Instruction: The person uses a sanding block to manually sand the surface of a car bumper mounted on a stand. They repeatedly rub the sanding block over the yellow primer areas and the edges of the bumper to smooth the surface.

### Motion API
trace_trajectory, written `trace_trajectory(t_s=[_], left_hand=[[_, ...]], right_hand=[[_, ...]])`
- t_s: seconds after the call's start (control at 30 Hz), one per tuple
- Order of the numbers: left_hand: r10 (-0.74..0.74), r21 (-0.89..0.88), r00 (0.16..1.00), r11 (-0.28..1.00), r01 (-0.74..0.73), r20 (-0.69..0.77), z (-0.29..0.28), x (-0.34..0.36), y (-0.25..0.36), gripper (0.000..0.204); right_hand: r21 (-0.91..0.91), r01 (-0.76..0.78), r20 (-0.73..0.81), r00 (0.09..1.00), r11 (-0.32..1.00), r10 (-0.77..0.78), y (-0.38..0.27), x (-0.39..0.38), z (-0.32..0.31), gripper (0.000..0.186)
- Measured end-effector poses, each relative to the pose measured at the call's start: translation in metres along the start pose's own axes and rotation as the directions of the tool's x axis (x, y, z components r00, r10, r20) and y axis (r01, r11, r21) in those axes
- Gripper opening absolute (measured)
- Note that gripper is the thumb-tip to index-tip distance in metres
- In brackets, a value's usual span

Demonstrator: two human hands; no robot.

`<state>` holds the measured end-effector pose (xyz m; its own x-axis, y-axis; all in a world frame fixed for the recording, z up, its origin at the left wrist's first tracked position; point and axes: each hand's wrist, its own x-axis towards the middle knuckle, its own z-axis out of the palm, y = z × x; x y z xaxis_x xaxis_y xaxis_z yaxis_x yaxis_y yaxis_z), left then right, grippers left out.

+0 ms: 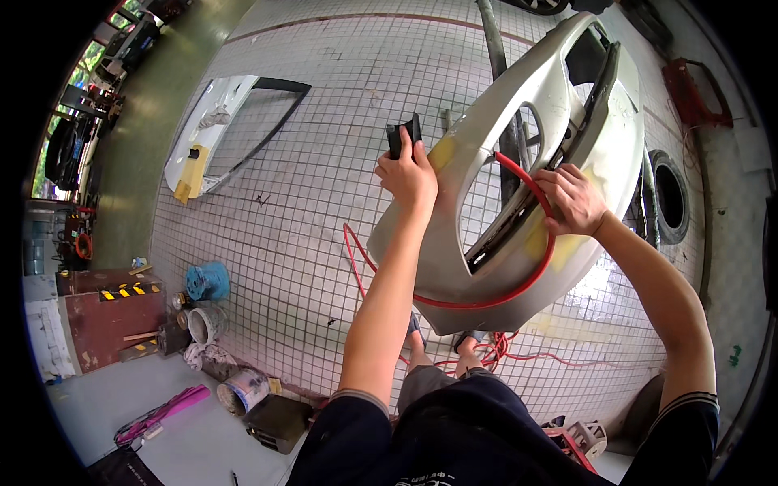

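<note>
A silver car bumper (494, 121) with yellowish filler patches stands in front of me, its large openings facing up. My left hand (411, 174) is closed around a small black block (403, 135), perhaps a sanding block, beside the bumper's left edge. A red hose (519, 293) loops across the bumper's near part, and its free end lies by the left opening. My right hand (574, 198) grips this hose near that end, over the middle of the bumper; the fingertips are partly hidden.
A white car door (188, 138) with yellow masking paper lies on the tiled floor at left. Red hose coils by my feet. Buckets (243, 390), a blue container (207, 281) and a brown cabinet (113, 316) stand lower left. A tyre (671, 197) leans at right.
</note>
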<state>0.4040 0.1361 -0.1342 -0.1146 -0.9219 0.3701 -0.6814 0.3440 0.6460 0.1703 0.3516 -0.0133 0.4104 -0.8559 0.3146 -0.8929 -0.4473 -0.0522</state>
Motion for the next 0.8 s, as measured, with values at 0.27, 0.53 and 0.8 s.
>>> trace_trajectory(t_s=[0.27,0.53,0.8], left_hand=[[0.143,-0.120,0.986,0.984,-0.132,0.091,-0.031,-0.056,0.005,0.051],[0.202,-0.141,0.979,0.970,-0.196,0.030,-0.034,-0.071,0.004,0.051],[-0.160,0.040,0.957,0.987,0.155,0.240,0.004,0.020,-0.008,0.045]], right_hand=[[0.023,-0.073,0.023,0.997,0.997,0.073,-0.005,-0.009,0.002,0.059],[0.016,-0.121,0.071,0.990,0.992,0.120,-0.005,-0.010,0.003,0.059],[-0.001,-0.075,0.034,0.997,0.997,0.075,-0.006,0.003,0.001,0.064]])
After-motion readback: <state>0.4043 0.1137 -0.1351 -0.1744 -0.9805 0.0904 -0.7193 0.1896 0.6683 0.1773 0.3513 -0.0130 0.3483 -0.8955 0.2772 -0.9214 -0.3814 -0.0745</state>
